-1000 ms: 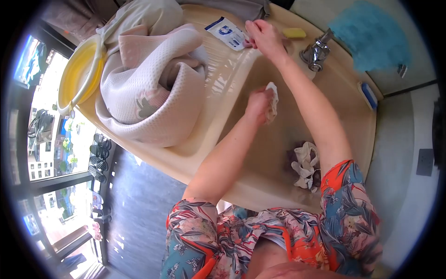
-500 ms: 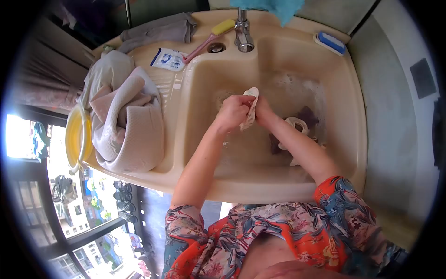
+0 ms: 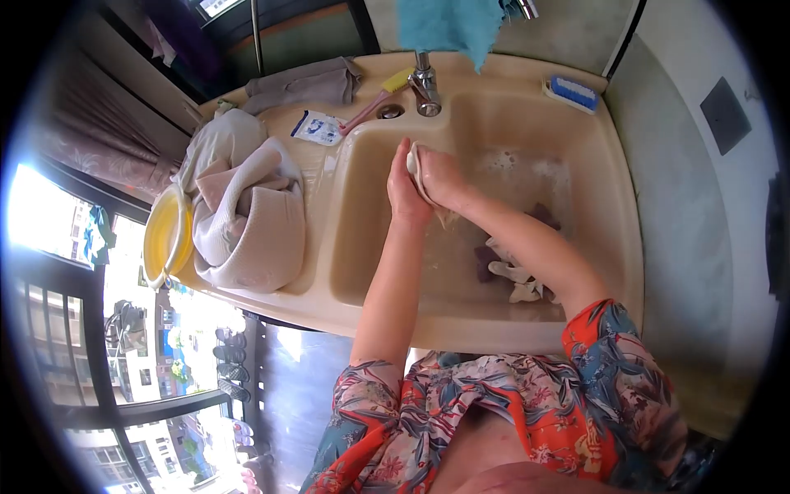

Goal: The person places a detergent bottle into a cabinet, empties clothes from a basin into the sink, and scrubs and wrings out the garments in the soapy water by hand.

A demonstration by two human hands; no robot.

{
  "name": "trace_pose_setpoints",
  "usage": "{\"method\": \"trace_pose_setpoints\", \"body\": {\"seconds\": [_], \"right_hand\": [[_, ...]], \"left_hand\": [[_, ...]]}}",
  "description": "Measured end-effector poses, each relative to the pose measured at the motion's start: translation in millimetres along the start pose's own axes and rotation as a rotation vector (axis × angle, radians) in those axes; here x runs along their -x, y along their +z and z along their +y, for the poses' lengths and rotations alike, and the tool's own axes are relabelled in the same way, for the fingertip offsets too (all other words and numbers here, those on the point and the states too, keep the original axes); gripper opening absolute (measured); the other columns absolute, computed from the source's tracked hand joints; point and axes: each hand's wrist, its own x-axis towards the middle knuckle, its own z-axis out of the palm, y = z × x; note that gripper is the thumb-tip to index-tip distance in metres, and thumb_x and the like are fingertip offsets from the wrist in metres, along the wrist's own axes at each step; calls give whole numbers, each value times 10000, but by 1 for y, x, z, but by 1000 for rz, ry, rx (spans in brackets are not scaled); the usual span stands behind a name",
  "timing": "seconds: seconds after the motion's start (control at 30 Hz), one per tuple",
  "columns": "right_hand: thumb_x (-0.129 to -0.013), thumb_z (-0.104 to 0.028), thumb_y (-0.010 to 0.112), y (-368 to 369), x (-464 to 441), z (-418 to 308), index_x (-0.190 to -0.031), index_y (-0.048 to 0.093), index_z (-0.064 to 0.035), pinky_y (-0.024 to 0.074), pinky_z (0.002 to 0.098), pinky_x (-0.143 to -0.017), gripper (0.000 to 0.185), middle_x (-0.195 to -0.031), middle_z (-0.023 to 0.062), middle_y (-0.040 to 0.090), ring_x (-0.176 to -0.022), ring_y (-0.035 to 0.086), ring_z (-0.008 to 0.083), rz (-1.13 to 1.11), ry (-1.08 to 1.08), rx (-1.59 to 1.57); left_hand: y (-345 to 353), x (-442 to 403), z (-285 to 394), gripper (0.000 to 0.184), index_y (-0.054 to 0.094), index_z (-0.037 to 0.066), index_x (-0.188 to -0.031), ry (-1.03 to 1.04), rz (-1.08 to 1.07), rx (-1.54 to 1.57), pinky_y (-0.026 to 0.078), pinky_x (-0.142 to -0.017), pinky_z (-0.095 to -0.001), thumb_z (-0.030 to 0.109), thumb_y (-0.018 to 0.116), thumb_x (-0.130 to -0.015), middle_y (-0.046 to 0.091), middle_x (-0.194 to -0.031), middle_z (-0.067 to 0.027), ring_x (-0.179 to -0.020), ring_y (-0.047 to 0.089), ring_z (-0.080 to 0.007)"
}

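Over the sink basin (image 3: 362, 263), a small wet white cloth (image 3: 418, 171) is bunched between my two hands, its lower edge hanging below them. My left hand (image 3: 406, 191) is upright on its left side, fingers fairly straight and pressed against the cloth. My right hand (image 3: 443, 177) presses in from the right, its fingers curled around the fabric. Both hands are touching through the cloth, and some fingertips are hidden. Beneath my right forearm, several white pieces of cloth (image 3: 512, 272) and a dark purple cloth (image 3: 487, 263) lie in cloudy water with some suds.
Behind the basin stands a chrome faucet (image 3: 425, 90), with a teal cloth (image 3: 448, 29) hanging above. A pink-handled brush (image 3: 366, 114) and a white packet (image 3: 318, 128) lie left of it; a blue brush (image 3: 573, 93) sits right. Bundled pale fabric (image 3: 255, 235) and a yellow basin (image 3: 169, 235) are at left.
My left hand has gone from a curled grip to straighter fingers against the cloth. My right hand now shows closed around the fabric. The view has shifted, and the white cloths in the water look rearranged.
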Motion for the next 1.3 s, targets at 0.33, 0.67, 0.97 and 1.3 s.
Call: {"method": "trace_pose_setpoints", "body": {"seconds": [0.33,0.67,0.97,1.3], "right_hand": [[-811,-258,433,-9,-15,28,-708,527,-85,445,425,-525,223,-633,160,585,-575,583,317,-144,-164,338],[-830,-282,430,-14,-16,29,-708,511,-76,452,398,-496,253,-641,156,581,-582,589,296,-183,-201,366],[-849,-287,409,-15,-6,13,-759,522,-63,453,436,-527,267,-747,133,601,-622,579,332,-292,-75,433],[-841,-280,418,3,3,25,-737,508,-87,433,427,-518,237,-586,135,564,-524,563,309,-83,-219,307]], "left_hand": [[-7,15,-25,577,433,86,-1169,-283,-202,488,297,-969,-399,542,327,-832,414,-1244,-128,-1141,392,-276],[-7,12,-25,757,355,66,-1220,-313,-139,455,299,-949,-476,665,344,-756,368,-1229,-268,-1131,363,-396],[-23,1,-23,771,372,67,-1211,-286,-173,394,299,-957,-447,679,355,-742,394,-1255,-153,-1139,394,-299],[-30,-6,-26,767,401,89,-1192,-298,-149,409,286,-950,-472,697,355,-727,364,-1242,-246,-1124,380,-365]]}}
